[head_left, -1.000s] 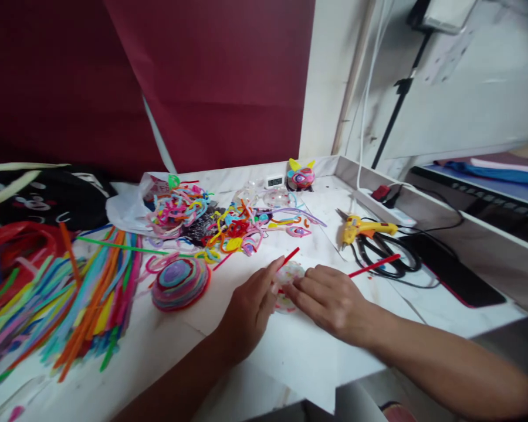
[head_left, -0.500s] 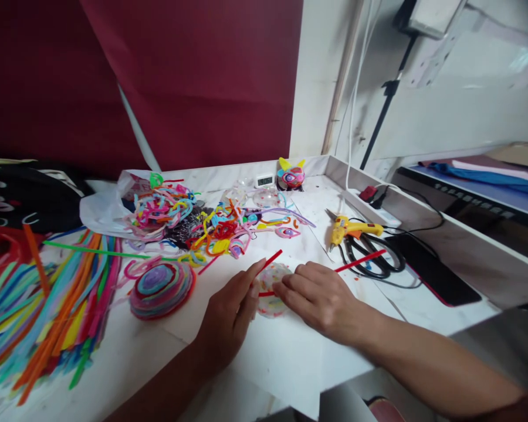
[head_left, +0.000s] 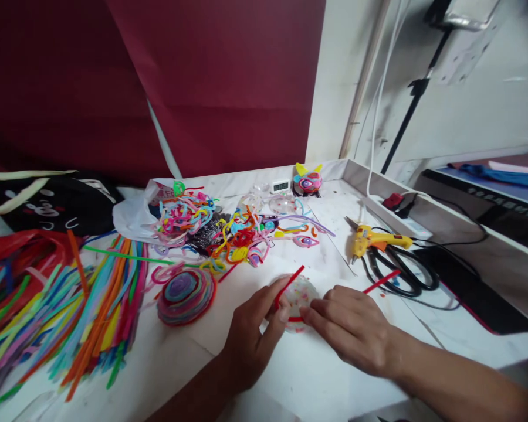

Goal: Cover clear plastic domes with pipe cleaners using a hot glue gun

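Observation:
Both hands are closed on a red pipe cleaner [head_left: 295, 319] stretched between them. My left hand [head_left: 257, 334] pinches it, with one red end sticking up past the fingertips. My right hand [head_left: 354, 328] grips it farther along, and the other end pokes out behind the knuckles. Just beyond the fingers lies a clear round plastic piece [head_left: 305, 290] with coloured specks, partly hidden by the hands and the red strip. Left of my left hand rests a dome [head_left: 187, 296] wound in coloured pipe cleaners.
Loose pipe cleaners [head_left: 101, 305] spread over the left side. A tangled pile of bent pieces [head_left: 187, 214] lies at the back. A yellow glue gun [head_left: 381, 239], black-handled scissors [head_left: 400, 269] and a phone [head_left: 475, 290] lie at right. A small decorated ball [head_left: 308, 180] stands in the far corner.
The view has shifted left, so everything appears farther right and slightly lower. The red pipe cleaner now bends at my left fingertips; both hands still hold it.

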The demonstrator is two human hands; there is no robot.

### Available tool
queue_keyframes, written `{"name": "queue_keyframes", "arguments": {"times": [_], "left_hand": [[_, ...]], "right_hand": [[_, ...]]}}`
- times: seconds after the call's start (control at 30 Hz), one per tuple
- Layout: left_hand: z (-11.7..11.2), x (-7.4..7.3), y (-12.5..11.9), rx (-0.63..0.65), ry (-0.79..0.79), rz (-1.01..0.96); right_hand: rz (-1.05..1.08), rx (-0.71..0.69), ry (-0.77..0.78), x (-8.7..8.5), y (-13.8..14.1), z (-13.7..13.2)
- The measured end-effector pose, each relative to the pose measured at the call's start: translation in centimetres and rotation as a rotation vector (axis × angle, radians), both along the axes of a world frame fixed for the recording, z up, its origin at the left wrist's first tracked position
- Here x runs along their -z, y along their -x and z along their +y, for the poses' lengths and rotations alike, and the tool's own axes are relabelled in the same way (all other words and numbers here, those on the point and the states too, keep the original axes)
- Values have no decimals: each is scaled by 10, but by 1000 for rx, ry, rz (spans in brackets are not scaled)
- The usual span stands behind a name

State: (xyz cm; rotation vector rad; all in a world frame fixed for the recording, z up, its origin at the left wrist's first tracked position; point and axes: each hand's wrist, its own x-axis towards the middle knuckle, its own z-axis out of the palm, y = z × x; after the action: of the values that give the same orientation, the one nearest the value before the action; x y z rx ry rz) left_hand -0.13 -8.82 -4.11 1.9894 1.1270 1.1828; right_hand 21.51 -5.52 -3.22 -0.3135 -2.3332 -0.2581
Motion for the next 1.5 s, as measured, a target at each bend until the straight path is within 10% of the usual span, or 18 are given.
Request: {"name": "queue_keyframes", "arguments": {"times": [0.73,1.5], "left_hand": [[-6,3,-3,115,-128,9],[-1,3,5,-118,-281,354]], "right_hand": [[66,52,2,-10,-3,-6],[-11,113,63,-11,0,-4]]}}
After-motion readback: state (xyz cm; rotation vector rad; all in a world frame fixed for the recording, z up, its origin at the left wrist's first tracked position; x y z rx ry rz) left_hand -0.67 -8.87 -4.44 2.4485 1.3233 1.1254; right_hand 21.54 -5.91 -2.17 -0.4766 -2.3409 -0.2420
